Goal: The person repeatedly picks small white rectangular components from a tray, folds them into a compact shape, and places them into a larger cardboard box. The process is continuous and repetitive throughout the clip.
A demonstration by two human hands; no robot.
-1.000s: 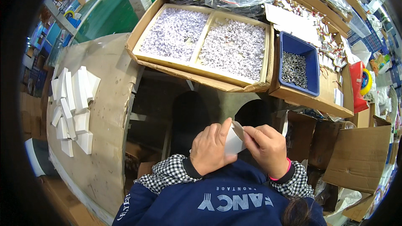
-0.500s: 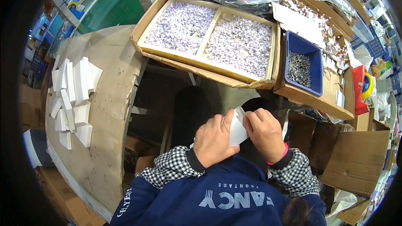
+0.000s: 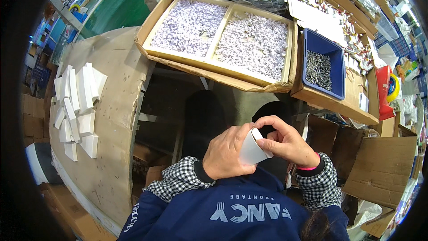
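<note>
A small white carton (image 3: 252, 151) is held over my lap. My left hand (image 3: 226, 151) wraps round its left side, the thumb along the lower edge. My right hand (image 3: 285, 143) pinches at the carton's upper right end, where a white flap shows between thumb and forefinger. The carton's inside is hidden from me. To the left, several similar white cartons (image 3: 81, 102) lie in a loose pile on a cardboard-covered table (image 3: 113, 89).
Ahead, a cardboard tray holds a divided wooden tray (image 3: 213, 40) full of small white pieces. Right of it stands a blue bin (image 3: 341, 78) of small metal parts (image 3: 318, 71). A yellow tape roll (image 3: 393, 88) and an open cardboard box (image 3: 379, 169) are at the right.
My right hand has turned and shifted slightly right, its thumb and forefinger now spread round the carton's end. The left hand keeps its hold, and the carton has tilted a little.
</note>
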